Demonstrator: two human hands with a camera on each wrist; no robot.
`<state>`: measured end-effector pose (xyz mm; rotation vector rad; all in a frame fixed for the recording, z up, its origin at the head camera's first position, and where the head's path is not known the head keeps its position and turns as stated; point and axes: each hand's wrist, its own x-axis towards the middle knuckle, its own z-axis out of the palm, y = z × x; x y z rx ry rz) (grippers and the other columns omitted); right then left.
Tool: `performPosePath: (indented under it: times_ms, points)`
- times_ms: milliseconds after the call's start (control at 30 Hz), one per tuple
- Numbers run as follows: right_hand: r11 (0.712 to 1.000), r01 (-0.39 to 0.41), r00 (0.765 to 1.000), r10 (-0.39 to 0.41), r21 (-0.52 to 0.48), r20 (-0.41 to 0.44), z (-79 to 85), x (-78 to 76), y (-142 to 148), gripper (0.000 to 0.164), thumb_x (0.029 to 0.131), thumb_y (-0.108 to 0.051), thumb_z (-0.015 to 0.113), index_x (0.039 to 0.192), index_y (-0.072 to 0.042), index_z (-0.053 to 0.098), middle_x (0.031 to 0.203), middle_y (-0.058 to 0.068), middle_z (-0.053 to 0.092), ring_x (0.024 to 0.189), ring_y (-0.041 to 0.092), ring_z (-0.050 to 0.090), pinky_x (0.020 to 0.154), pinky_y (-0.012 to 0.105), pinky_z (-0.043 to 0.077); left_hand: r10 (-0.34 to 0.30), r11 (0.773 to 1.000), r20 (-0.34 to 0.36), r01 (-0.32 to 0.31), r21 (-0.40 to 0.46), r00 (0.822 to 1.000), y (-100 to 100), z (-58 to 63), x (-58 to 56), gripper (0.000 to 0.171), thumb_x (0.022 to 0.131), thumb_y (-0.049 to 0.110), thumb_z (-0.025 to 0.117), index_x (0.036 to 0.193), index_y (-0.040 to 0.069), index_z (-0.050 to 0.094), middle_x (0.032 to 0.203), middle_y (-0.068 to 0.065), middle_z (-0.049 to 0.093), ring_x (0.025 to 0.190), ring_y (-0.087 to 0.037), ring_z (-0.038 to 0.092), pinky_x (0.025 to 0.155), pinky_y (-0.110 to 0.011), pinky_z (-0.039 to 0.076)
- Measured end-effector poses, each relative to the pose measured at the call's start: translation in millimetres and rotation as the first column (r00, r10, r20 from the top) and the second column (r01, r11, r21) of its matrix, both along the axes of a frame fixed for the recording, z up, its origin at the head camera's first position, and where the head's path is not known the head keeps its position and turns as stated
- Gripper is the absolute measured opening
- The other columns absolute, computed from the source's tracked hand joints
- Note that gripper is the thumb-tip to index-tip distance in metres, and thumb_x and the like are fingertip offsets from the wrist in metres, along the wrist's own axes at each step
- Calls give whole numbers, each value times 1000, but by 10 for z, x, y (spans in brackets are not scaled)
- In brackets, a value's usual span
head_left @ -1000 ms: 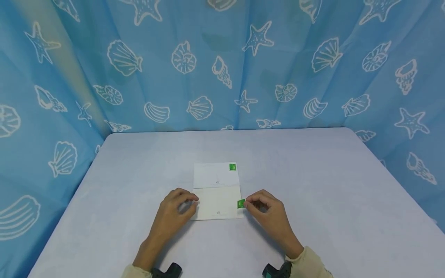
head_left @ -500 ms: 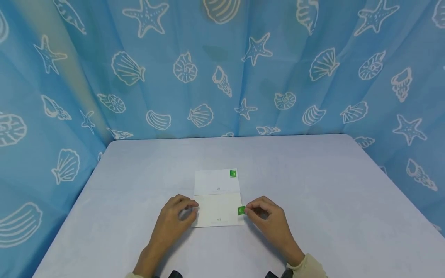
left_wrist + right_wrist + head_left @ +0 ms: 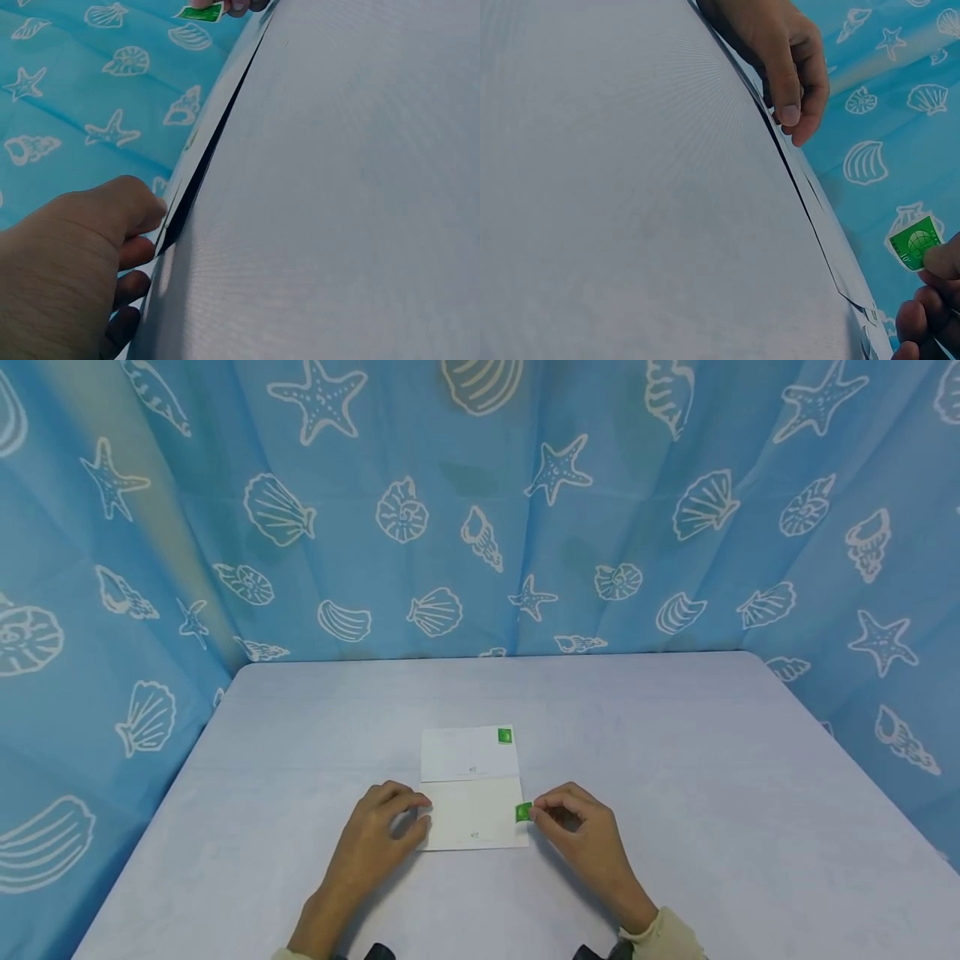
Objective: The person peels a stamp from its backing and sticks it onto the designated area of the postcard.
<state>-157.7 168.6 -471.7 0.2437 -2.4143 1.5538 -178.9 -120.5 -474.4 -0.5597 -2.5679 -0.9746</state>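
Observation:
My right hand (image 3: 577, 827) pinches a small green postage stamp (image 3: 523, 812) by its right side, between thumb and forefinger. That stamp shows a globe print and a white border; in the right wrist view the stamp (image 3: 916, 241) is raised off the surface. It overlaps the upper right edge of a cream-white envelope (image 3: 476, 814) in the head view. My left hand (image 3: 381, 831) touches this envelope's left edge, with thumb and forefinger tips slightly apart. Directly behind lies a second white envelope (image 3: 465, 753), bearing a green stamp (image 3: 505, 736) in its top right corner.
A white table (image 3: 675, 760) spreads around both envelopes. Behind and beside it hangs a blue curtain (image 3: 442, 535) printed with shells and starfish. The near envelope's edge stands slightly off the table in the left wrist view, leaving a dark gap.
The whole head view has shifted downward a little. Both hands, the pinched stamp and the envelopes keep nearly the same places relative to each other.

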Motion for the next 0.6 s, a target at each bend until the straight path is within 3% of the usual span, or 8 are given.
performPosePath:
  times_ms: [233,600]
  points:
    - [999,53,995,-53,-4,-84,46,-21,-40,7,87,-5,78,89,-12,75,91,-4,65,78,14,60,67,25,53,0,1000,-9,-1,-27,1000,5,-12,0,20,78,11,85,94,19,76,98,12,61,93,-10,54,81,-32,51]
    - [997,67,994,-63,44,-84,-62,-123,-14,5,87,-14,79,90,-14,75,89,-8,63,77,13,58,67,24,50,25,999,9,-25,-48,1000,8,-25,5,19,79,14,85,95,20,76,99,11,61,95,-11,54,82,-34,51]
